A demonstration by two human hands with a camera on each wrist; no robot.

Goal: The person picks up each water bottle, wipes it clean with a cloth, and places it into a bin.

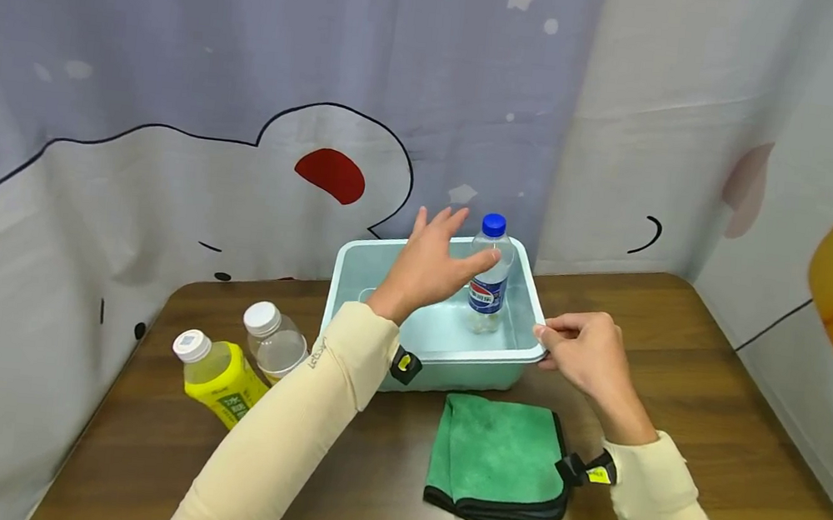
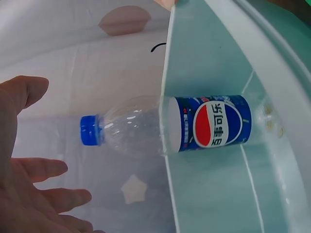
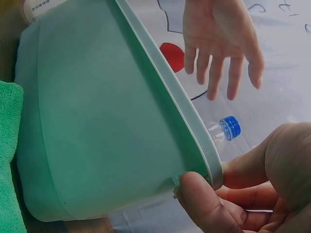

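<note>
The left hand [image 1: 431, 270] spreads wide; the right hand [image 1: 588, 352] pinches the tub [image 1: 451, 372] at four o'clock. The bottle [image 1: 487, 294] looks light, squashy; best held round its middle.

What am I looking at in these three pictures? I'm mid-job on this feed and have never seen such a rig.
There is no robot: you see a person's bare left hand and right hand. The wide picture is taken from the person's head, looking forward and down; the other two come from the left and right wrists.

On the wooden table sits a pale green tub with a blue-capped bottle standing in it. In front lies a folded green cloth; to the left are a yellow bottle and a clear bottle, both white-capped.

The right hand pinches the tub's rim at its near right corner. The left hand is spread near the blue-capped bottle, holding nothing.
</note>
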